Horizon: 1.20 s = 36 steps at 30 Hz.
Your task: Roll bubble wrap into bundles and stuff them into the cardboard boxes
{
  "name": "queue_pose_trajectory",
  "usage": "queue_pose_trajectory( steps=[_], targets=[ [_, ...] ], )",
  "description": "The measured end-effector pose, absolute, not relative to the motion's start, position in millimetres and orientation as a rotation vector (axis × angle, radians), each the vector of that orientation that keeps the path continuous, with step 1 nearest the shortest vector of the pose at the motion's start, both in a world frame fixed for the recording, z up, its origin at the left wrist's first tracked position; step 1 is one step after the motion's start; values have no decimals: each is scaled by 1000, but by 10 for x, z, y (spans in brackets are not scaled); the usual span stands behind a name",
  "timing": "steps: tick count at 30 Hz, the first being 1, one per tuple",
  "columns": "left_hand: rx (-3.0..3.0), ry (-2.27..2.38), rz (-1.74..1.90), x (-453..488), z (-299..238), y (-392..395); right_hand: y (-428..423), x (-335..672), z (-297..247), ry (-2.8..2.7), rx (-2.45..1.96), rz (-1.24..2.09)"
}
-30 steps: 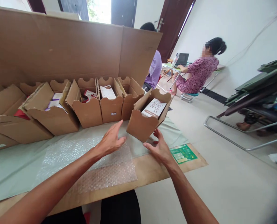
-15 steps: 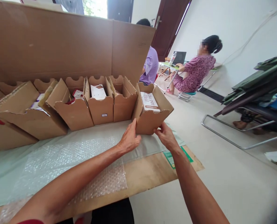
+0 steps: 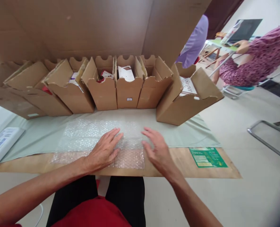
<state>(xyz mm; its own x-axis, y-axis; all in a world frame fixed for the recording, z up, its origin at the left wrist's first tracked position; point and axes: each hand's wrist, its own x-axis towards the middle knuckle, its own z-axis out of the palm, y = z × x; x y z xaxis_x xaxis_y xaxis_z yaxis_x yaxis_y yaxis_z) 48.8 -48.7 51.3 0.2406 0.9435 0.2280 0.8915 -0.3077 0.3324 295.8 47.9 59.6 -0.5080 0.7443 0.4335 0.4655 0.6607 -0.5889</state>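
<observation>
My left hand (image 3: pixel 105 147) is over the middle of a sheet of bubble wrap (image 3: pixel 83 135), fingers stretched out and holding nothing. At the sheet's right edge is my right hand (image 3: pixel 157 148), its fingers apart and nothing in them. Whether either palm touches the wrap, I cannot tell. Beyond the hands stands a row of open-topped cardboard boxes (image 3: pixel 128 91). The rightmost box (image 3: pixel 177 110) is set a little apart at an angle, with a white packet (image 3: pixel 188 86) lettered "Super" inside. Another white packet (image 3: pixel 127 74) shows in a middle box.
A tall cardboard panel (image 3: pixel 102 28) rises behind the boxes. On the left of the cloth (image 3: pixel 146 121) lies a white device (image 3: pixel 4 143). A green label (image 3: pixel 208 157) is on the board's right end. Two people sit beyond, one in a purple top (image 3: pixel 196 37).
Both hands have let go of the rightmost box and moved left and toward me, over the bubble wrap. The view has turned left and down, bringing the white device into sight.
</observation>
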Motion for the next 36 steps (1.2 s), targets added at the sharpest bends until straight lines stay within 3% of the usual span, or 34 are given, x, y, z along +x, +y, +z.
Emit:
queue_pose_trajectory(
  steps=[6,16,24,32,36],
  targets=[
    [2304,1911,287,93,408,-605,312,2073,462,-2696,-785,436],
    [1946,2466,219,-1189,400,-1499,481,2958,354,-2616,-1080,125],
    [2256,1961,356,-841,577,-1609,-113,2834,568,-2748,-655,249],
    [2272,1924,350,-795,533,-1555,-149,2699,431,-2621,-630,95],
    [2236,1920,402,-834,658,-1519,-72,2726,721,-2549,-694,386]
  ],
)
